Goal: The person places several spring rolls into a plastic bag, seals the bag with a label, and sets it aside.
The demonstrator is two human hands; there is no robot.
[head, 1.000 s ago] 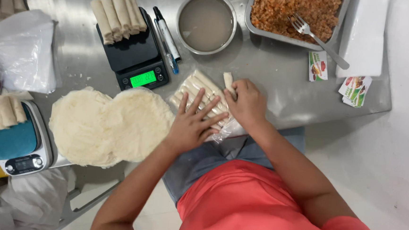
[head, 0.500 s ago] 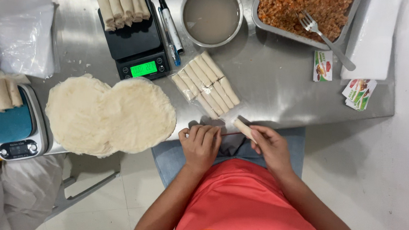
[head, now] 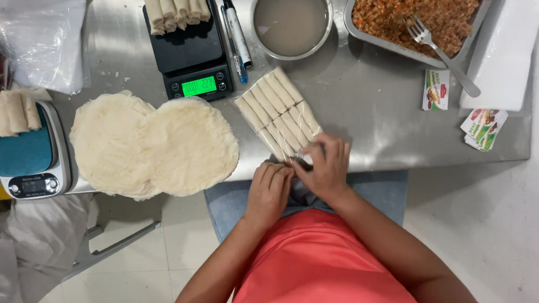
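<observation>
1. a clear, crinkled plastic bag of rolls (head: 278,111) lies flat on the brushed steel counter (head: 372,108); inside it, pale slim cylinders sit side by side in one slanted row. this bag is the landmark for what follows.
2. the right hand (head: 326,166) rests at the bag's near end, at the counter's edge, fingers curled and pinching the open mouth of the plastic. whether it holds a roll cannot be told.
3. the left hand (head: 269,190) sits just nearer than the bag, touching the right hand, fingers pressed together and curled on the bag's loose edge.
4. left of the bag lie two round, soft white wrapper stacks (head: 154,146) with ragged edges, overlapping.
5. beyond the bag to the left stands a black scale (head: 188,50) with a lit green screen, loaded with more rolls; a pen (head: 235,34) lies beside it.
6. straight beyond the bag is a round metal bowl (head: 292,20) of cloudy grey liquid; to the bag's far right, a metal tray (head: 408,19) of crumbly reddish filling with a fork (head: 445,56) in it.
7. half a second ago the right hand held a single roll out in the open, clear of the bag; now that hand is at the bag's mouth and the roll no longer shows. the left hand has closed in against the right.
</observation>
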